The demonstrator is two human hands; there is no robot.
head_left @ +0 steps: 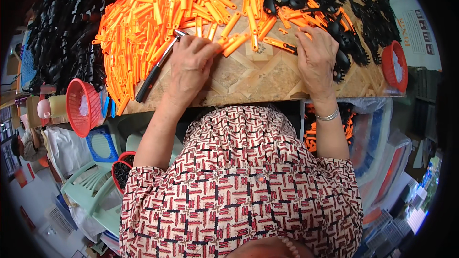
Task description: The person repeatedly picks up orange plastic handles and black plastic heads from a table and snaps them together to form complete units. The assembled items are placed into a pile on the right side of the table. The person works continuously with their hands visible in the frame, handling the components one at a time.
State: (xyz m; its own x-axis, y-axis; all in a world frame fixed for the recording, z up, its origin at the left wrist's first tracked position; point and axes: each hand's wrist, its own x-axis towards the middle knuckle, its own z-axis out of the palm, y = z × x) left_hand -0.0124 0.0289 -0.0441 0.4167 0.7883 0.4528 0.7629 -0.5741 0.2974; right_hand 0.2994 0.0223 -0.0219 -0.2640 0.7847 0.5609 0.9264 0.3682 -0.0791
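Note:
My left hand [189,64] is closed, its fingertips at the near end of an orange plastic handle [235,46] on the table. Beside that hand lies a hammer [152,79] with a black grip and a metal head. My right hand [316,57] has curled fingers, closed around what looks like the dark stem of a black kitchen utensil. An orange handle [277,43] points at this hand, with a black part at its end; the palm hides the rest. Black spoon-like utensil heads [343,59] lie right beside my right hand.
A big heap of orange handles [138,33] covers the table's left. Black utensil parts pile up at far left [67,33] and far right [368,14]. Red baskets [82,107] [395,66] sit at both table ends. A green chair [91,181] stands at lower left.

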